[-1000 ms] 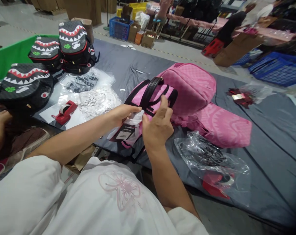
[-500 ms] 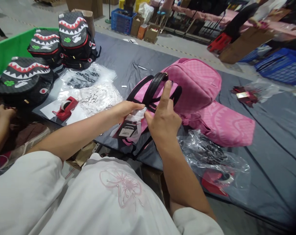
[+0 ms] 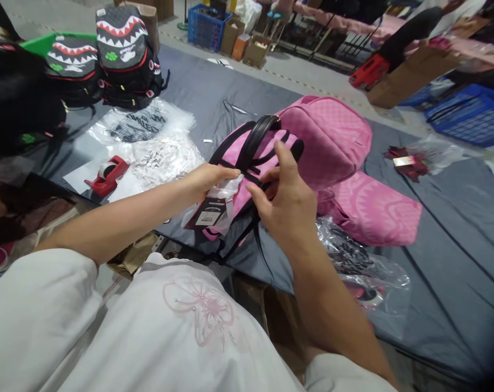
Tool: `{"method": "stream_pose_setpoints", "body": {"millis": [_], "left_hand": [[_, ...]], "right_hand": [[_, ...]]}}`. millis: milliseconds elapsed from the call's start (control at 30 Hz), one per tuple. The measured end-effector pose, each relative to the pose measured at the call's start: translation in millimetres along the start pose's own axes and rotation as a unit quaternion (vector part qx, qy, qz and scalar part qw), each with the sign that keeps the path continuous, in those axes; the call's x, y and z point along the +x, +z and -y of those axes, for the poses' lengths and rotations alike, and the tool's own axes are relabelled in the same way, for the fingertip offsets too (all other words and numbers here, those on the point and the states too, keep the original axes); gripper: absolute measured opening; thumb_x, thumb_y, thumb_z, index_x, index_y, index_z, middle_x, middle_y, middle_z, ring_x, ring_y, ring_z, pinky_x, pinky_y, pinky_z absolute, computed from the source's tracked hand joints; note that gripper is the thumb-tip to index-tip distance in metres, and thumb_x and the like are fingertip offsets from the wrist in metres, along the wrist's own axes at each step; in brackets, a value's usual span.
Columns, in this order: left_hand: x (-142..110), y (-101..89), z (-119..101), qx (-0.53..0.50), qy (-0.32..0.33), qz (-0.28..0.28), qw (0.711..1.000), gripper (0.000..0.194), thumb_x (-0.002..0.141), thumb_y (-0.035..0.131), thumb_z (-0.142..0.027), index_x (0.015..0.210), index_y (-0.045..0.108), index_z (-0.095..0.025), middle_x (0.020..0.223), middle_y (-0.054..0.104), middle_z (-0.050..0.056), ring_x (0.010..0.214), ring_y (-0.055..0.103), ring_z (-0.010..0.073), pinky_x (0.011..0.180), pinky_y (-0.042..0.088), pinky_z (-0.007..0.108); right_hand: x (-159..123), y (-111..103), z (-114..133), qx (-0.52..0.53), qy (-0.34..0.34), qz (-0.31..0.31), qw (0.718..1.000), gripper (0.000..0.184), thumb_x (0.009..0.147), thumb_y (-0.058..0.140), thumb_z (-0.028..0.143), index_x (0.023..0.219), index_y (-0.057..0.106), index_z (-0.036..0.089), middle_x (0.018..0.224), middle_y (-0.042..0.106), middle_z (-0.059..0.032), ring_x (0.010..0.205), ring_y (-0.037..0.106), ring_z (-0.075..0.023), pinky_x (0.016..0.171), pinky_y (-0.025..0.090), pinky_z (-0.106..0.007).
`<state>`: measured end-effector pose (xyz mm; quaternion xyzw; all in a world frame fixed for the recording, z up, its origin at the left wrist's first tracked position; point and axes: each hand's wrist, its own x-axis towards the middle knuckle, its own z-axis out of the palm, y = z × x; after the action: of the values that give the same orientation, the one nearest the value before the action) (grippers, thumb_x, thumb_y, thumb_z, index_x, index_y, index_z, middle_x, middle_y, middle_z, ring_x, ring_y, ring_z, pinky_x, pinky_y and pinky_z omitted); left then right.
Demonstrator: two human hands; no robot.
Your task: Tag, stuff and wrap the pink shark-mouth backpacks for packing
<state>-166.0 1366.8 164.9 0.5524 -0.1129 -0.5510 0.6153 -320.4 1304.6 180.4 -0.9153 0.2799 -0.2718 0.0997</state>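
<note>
My left hand (image 3: 209, 181) pinches the top of a small clear plastic sleeve with a black hang tag (image 3: 209, 215) inside, against the strap side of a pink backpack (image 3: 328, 139). The backpack lies on the table, its black carry handle (image 3: 257, 141) and straps facing me. Just right of the sleeve, my right hand (image 3: 292, 198) is held over the straps with thumb and forefinger apart; no object shows between them. Beyond it lies a pink piece with a shark-teeth pattern (image 3: 383, 209), and nearby a clear plastic bag (image 3: 348, 253) of black items.
A red tape dispenser (image 3: 108, 175) stands beside a pile of small white pieces (image 3: 165, 163). Printed plastic bags (image 3: 138, 124) lie behind. Black shark-mouth backpacks (image 3: 124, 60) are at the back left. Another tape dispenser (image 3: 365, 294) sits under plastic at right. A dark red bundle (image 3: 408, 162) lies farther right.
My right hand has drawn back to the right from the sleeve, its fingers parting. My left hand keeps its pinch. At far left, the nearest black backpack has been lifted and turned, and is blurred.
</note>
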Motion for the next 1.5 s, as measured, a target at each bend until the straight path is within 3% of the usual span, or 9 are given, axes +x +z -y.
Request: {"method": "stream_pose_setpoints", "body": {"millis": [167,267,367,533,767,967,1133,1300,1500], "left_hand": [[2.1,-4.7,-0.3,0.041,0.026,0.004,0.999,0.019,0.079,0.072,-0.019,0.064,0.063,-0.012,0.054,0.058,0.003,0.047,0.05,0.0104,0.054,0.04,0.026],[6.2,-6.1,0.0,0.042,0.034,-0.01,0.998,0.02,0.078,0.073,-0.025,0.065,0.063,-0.013,0.054,0.058,0.003,0.046,0.049,0.0107,0.053,0.039,0.026],[9.1,-7.6,-0.1,0.019,0.018,-0.014,1.0,0.022,0.082,0.069,-0.031,0.069,0.063,-0.014,0.057,0.061,0.005,0.047,0.05,0.0121,0.053,0.04,0.026],[9.3,-13.1,-1.9,0.006,-0.001,-0.011,1.0,0.017,0.085,0.061,-0.025,0.072,0.063,-0.013,0.059,0.063,0.008,0.051,0.056,0.0154,0.055,0.044,0.027],[4.8,-14.3,-0.7,-0.042,0.043,-0.008,0.998,0.016,0.083,0.064,-0.018,0.068,0.063,-0.011,0.055,0.06,0.004,0.046,0.052,0.011,0.053,0.042,0.024],[2.4,-14.2,0.1,-0.076,0.059,-0.024,0.995,0.012,0.077,0.069,-0.016,0.068,0.064,-0.011,0.056,0.062,0.004,0.048,0.053,0.011,0.057,0.044,0.025],[6.5,-14.5,1.0,-0.086,0.041,-0.022,0.995,0.017,0.083,0.062,-0.013,0.065,0.061,-0.012,0.053,0.06,0.003,0.047,0.053,0.0121,0.056,0.044,0.026],[11.6,-16.4,5.9,-0.091,0.047,-0.022,0.994,0.016,0.083,0.064,-0.014,0.067,0.061,-0.012,0.056,0.061,0.004,0.048,0.055,0.0123,0.053,0.041,0.026],[12.8,-17.1,8.3,-0.101,0.047,-0.014,0.994,0.016,0.082,0.067,-0.015,0.067,0.061,-0.011,0.058,0.062,0.004,0.049,0.056,0.0128,0.054,0.043,0.027]], "right_hand": [[-4.4,2.8,-8.8,0.286,0.066,0.073,0.953,0.037,0.088,0.061,0.033,0.122,0.052,0.022,0.09,0.062,0.0008,0.066,0.059,-0.0123,0.061,0.053,-0.026],[0.6,2.9,-7.0,0.351,0.09,0.07,0.93,0.027,0.085,0.063,0.035,0.107,0.057,0.021,0.09,0.061,0.0006,0.065,0.058,-0.0109,0.061,0.054,-0.025],[4.5,0.7,-2.9,0.34,0.096,0.064,0.933,0.02,0.084,0.063,0.035,0.096,0.059,0.02,0.092,0.063,-0.0006,0.066,0.06,-0.0113,0.062,0.055,-0.026],[7.3,1.0,0.5,0.306,0.102,0.058,0.945,0.016,0.083,0.063,0.034,0.089,0.06,0.02,0.09,0.064,-0.0013,0.066,0.062,-0.0126,0.06,0.052,-0.026],[11.7,-0.1,3.2,0.289,0.109,0.065,0.949,0.016,0.084,0.063,0.036,0.084,0.059,0.02,0.078,0.061,0.0009,0.062,0.061,-0.0127,0.054,0.048,-0.023],[37.2,-12.9,7.8,0.335,0.133,0.218,0.907,0.027,0.086,0.065,0.043,0.079,0.057,0.019,0.072,0.065,0.0002,0.047,0.055,-0.0084,0.043,0.041,-0.019],[71.1,-16.0,15.3,0.28,0.208,0.336,0.875,0.027,0.088,0.067,0.034,0.069,0.055,0.019,0.053,0.058,0.0017,0.034,0.041,-0.0064,0.033,0.027,-0.018],[82.2,-16.4,23.5,0.245,0.25,0.375,0.858,0.029,0.091,0.061,0.023,0.064,0.052,0.019,0.045,0.054,0.003,0.031,0.035,-0.0051,0.031,0.022,-0.017],[86.0,-15.5,26.7,0.213,0.272,0.395,0.851,0.029,0.086,0.068,0.025,0.061,0.054,0.019,0.043,0.052,0.0023,0.03,0.034,-0.0059,0.031,0.022,-0.018]]}}
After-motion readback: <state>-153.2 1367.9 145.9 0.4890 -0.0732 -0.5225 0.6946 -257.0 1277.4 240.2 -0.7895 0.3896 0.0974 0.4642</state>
